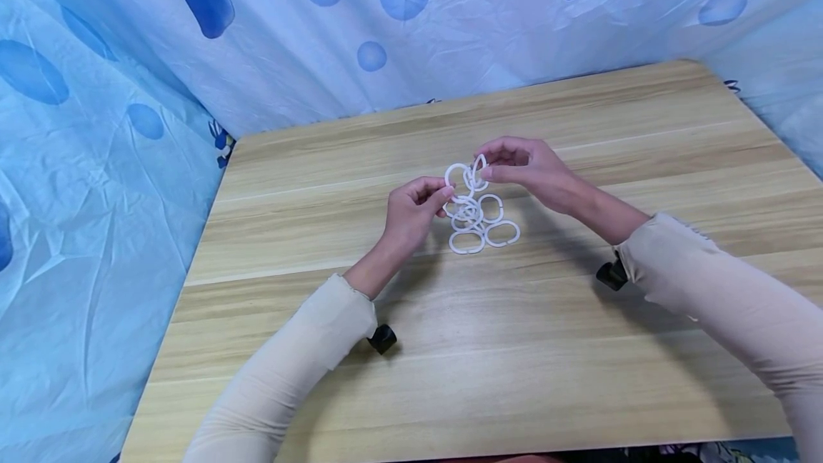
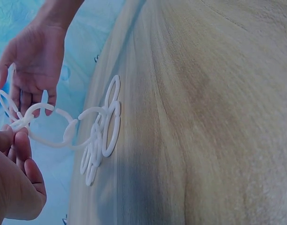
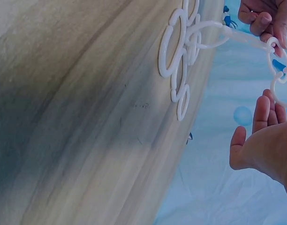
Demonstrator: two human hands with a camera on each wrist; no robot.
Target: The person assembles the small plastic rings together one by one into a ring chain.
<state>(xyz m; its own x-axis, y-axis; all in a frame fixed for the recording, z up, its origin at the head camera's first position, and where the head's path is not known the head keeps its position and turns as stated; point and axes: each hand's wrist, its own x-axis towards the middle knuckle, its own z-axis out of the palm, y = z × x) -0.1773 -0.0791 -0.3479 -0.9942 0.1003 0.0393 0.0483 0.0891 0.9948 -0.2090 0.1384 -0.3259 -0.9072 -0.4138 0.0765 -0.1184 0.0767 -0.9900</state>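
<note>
Between and just below my hands runs a cluster of linked white rings (image 1: 467,211), some with a narrow gap in the loop. My left hand (image 1: 411,211) pinches one between thumb and fingers, and my right hand (image 1: 534,168) pinches another, tilted up. The rings at my fingers are lifted, while the rest lie overlapping on the surface (image 1: 514,370), nearer to me than my hands.

Beside those lying rings, my right wrist view shows some faint dark marks (image 3: 142,105), too indistinct for me to read as writing. The surface has a pale wood grain with darker streaks running crosswise, and shadows of my arms fall on it below my hands. Past my right hand, its far corner is rounded.

Beyond my hands hangs a creased pale-blue cloth (image 1: 270,70) printed with darker blue ovals; more of it drops away to the left of my left hand. A small dark-blue printed figure (image 1: 221,143) shows there by the far corner, too small to make out. Behind my hands, light sleeves (image 1: 714,299) cover my forearms, a black device (image 1: 383,339) at each cuff.
</note>
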